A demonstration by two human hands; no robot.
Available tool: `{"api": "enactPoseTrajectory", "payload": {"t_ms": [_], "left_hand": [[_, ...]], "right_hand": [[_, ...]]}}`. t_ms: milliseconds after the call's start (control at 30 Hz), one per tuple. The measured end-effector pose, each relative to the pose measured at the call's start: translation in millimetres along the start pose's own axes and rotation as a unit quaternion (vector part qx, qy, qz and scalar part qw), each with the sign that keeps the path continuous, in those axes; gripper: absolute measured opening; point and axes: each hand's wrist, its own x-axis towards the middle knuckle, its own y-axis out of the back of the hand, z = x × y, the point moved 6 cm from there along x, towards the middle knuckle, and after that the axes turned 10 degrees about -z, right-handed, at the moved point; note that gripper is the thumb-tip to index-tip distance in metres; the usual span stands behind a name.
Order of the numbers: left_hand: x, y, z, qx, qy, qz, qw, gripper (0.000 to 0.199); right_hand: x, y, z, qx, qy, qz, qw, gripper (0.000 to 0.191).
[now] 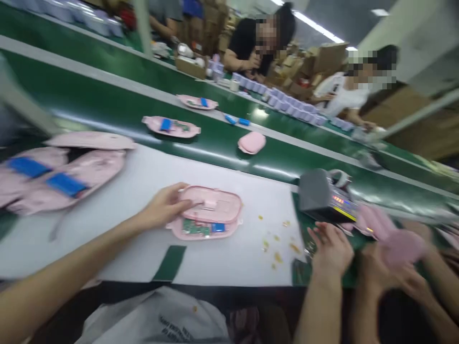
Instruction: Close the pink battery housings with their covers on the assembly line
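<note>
A pink plastic casing (211, 212) with a green circuit board (195, 228) lies on a white bench (125, 253), touched by the flat left hand (163, 206). Well apart, the right hand (332, 251) is held open, apparently empty, beside a grey tape dispenser (322, 196).

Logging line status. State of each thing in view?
Pink plastic oval case: lid shifted, green circuit board exposed.
Blue rectangular pack: exposed beside board.
Left hand: open, resting on lid.
Right hand: open, empty.
Grey box with lit display: display lit.
Second pink plastic oval case: closed, on green conveyor belt.
</note>
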Motion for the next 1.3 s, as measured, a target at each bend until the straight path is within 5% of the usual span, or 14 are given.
{"api": "enactPoseTrajectory", "payload": {"t_ms": [100,233,333,433,700,867,967,1167,1300], "left_hand": [[2,-1.7,-4,-0.061,-0.026,-0.043,0.997,0.045],[0,0.0,-6,-0.078,-0.067,-0.043,0.994,0.037],[-2,0.6,-6,-0.071,-0.103,-0.038,0.991,0.031],[0,1.9,-8,-0.067,-0.134,-0.033,0.988,0.030],[-1,-0.7,-11,-0.070,-0.153,-0.037,0.985,0.030],[-5,1.3,-17,-0.049,-0.131,-0.010,0.990,0.029],[-5,4.0,-16,-0.017,-0.115,0.006,0.993,0.030],[-13,-3.1,0,0.050,-0.171,-0.034,0.983,0.027],[-29,-6.3,1,0.132,-0.166,-0.116,0.970,0.027]], "right_hand": [[-21,-102,-51,0.001,0.103,-0.159,0.982,0.018],[-57,-244,-112,-0.116,0.273,-0.488,0.821,0.014],[-69,-293,-106,-0.219,0.293,-0.598,0.713,0.019],[-70,-301,-91,-0.278,0.299,-0.614,0.676,0.020],[-77,-304,-101,-0.395,0.369,-0.499,0.677,0.013],[-34,-295,-86,-0.420,0.146,-0.501,0.742,0.029],[-27,-286,-79,-0.330,0.102,-0.542,0.766,0.023],[-42,-267,-89,-0.278,0.180,-0.507,0.796,0.020],[-81,-232,-112,-0.275,0.365,-0.418,0.785,0.014]]}}
